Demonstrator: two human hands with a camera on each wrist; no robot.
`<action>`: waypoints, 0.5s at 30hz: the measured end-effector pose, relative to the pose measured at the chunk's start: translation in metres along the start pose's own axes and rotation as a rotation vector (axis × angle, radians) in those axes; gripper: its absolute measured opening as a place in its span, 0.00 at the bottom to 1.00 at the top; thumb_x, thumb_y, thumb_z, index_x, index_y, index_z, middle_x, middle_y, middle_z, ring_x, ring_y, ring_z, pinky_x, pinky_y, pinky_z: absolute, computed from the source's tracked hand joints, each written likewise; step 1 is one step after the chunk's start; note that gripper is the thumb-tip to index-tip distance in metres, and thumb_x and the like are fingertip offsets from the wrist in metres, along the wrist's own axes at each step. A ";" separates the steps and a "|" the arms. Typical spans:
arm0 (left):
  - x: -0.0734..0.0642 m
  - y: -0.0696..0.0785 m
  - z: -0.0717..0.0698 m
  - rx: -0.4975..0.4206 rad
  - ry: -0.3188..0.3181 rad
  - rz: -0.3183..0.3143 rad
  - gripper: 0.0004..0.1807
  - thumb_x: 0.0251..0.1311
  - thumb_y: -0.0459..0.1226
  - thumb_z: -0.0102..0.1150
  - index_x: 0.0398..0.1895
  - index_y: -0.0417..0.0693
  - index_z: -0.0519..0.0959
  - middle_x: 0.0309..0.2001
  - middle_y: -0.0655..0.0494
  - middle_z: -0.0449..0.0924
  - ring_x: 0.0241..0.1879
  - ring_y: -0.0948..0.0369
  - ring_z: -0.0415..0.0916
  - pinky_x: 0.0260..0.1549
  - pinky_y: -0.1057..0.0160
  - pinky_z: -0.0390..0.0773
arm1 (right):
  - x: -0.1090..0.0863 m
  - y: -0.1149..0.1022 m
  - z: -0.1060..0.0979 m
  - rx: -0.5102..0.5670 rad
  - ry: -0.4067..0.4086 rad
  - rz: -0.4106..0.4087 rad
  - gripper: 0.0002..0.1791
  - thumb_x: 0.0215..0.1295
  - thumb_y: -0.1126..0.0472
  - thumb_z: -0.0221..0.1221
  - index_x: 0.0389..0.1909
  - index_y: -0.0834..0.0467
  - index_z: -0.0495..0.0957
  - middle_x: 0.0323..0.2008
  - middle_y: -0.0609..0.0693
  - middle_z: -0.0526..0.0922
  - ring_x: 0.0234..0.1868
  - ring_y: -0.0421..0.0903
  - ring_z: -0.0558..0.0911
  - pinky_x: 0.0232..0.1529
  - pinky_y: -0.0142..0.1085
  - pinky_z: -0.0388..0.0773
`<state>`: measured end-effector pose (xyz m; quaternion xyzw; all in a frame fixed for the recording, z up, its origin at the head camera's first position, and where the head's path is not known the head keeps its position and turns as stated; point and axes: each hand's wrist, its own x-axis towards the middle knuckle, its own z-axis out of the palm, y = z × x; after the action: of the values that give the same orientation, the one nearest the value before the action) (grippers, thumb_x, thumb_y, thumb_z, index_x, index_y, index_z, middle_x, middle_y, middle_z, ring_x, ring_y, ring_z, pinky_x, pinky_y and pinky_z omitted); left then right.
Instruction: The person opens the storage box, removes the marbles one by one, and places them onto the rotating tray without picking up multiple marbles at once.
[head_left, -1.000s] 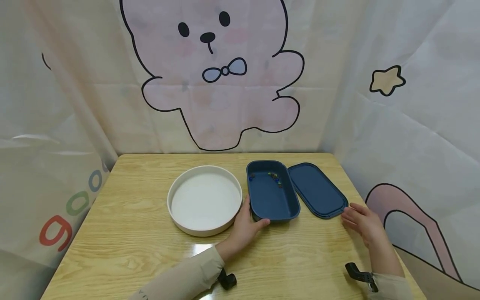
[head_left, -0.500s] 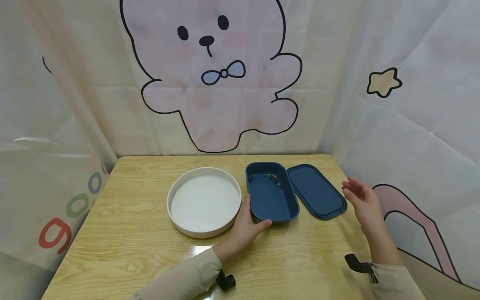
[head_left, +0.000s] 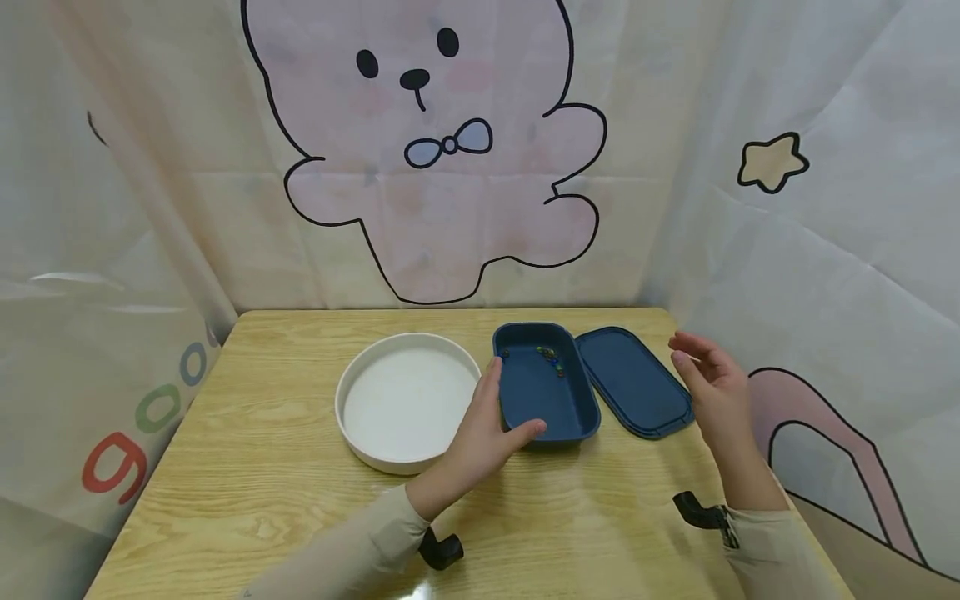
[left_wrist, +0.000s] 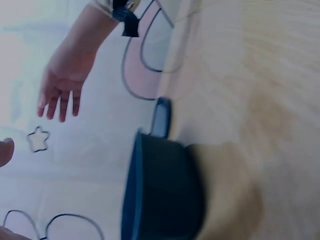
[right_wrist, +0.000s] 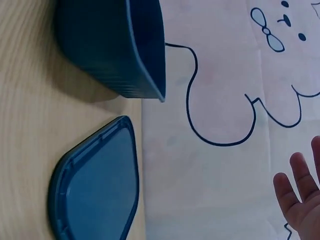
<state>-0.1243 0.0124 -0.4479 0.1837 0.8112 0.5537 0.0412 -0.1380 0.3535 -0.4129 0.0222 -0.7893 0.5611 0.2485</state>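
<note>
A deep blue rectangular box (head_left: 551,408) stands uncovered on the table, with small colourful bead-like pieces (head_left: 552,360) at its far end. Its blue lid (head_left: 637,383) lies flat to the right, close against it. My left hand (head_left: 480,437) hovers by the box's near left corner, thumb spread from the fingers and holding nothing. The left wrist view shows a gap between that thumb (left_wrist: 5,152) and the box (left_wrist: 160,185). Raised beyond the lid's right edge, my right hand (head_left: 720,396) is free of any object, its fingers (right_wrist: 300,175) loosely extended.
Left of the box sits a round white tray (head_left: 408,400) with a low rim. The wooden table (head_left: 262,467) ends at a printed curtain (head_left: 630,283) behind and on both sides. Black wrist mounts (head_left: 441,550) stick out from the sleeves.
My left hand has let go of the box's near left side and risen slightly. My right hand has left the lid's edge, lifting up and a little leftward. Box and lid stayed put.
</note>
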 end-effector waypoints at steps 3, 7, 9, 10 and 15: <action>0.001 0.007 -0.017 0.026 0.012 0.033 0.62 0.59 0.64 0.66 0.85 0.60 0.37 0.84 0.55 0.40 0.82 0.52 0.42 0.75 0.39 0.57 | 0.007 -0.008 0.005 -0.054 -0.038 -0.022 0.21 0.74 0.62 0.60 0.65 0.63 0.77 0.55 0.42 0.83 0.54 0.35 0.82 0.52 0.19 0.77; -0.001 0.012 -0.039 0.063 0.025 0.065 0.60 0.59 0.63 0.67 0.84 0.65 0.38 0.83 0.58 0.42 0.82 0.54 0.43 0.75 0.40 0.58 | 0.018 -0.014 0.012 -0.075 -0.080 -0.099 0.20 0.74 0.65 0.60 0.65 0.62 0.77 0.56 0.47 0.82 0.54 0.36 0.81 0.51 0.20 0.77; -0.004 0.013 -0.049 0.076 0.035 0.071 0.59 0.60 0.60 0.69 0.84 0.68 0.39 0.83 0.60 0.43 0.82 0.57 0.43 0.75 0.42 0.58 | 0.024 -0.017 0.017 -0.073 -0.104 -0.172 0.20 0.73 0.69 0.60 0.63 0.65 0.78 0.56 0.52 0.82 0.54 0.38 0.81 0.51 0.21 0.78; -0.005 0.012 -0.054 0.088 0.038 0.072 0.58 0.60 0.59 0.70 0.84 0.68 0.40 0.83 0.61 0.43 0.81 0.58 0.44 0.76 0.42 0.58 | 0.027 -0.018 0.020 -0.065 -0.117 -0.203 0.19 0.71 0.72 0.61 0.62 0.66 0.78 0.55 0.53 0.82 0.54 0.38 0.81 0.52 0.22 0.78; -0.015 0.011 -0.081 0.131 0.056 0.095 0.58 0.60 0.52 0.73 0.84 0.64 0.43 0.83 0.58 0.47 0.81 0.56 0.46 0.76 0.42 0.57 | 0.039 -0.027 0.038 -0.136 -0.151 -0.306 0.19 0.66 0.76 0.63 0.58 0.67 0.81 0.51 0.54 0.82 0.53 0.37 0.79 0.56 0.23 0.76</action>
<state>-0.1293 -0.0606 -0.4094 0.2086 0.8368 0.5058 -0.0200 -0.1782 0.3189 -0.3824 0.1673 -0.8293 0.4587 0.2718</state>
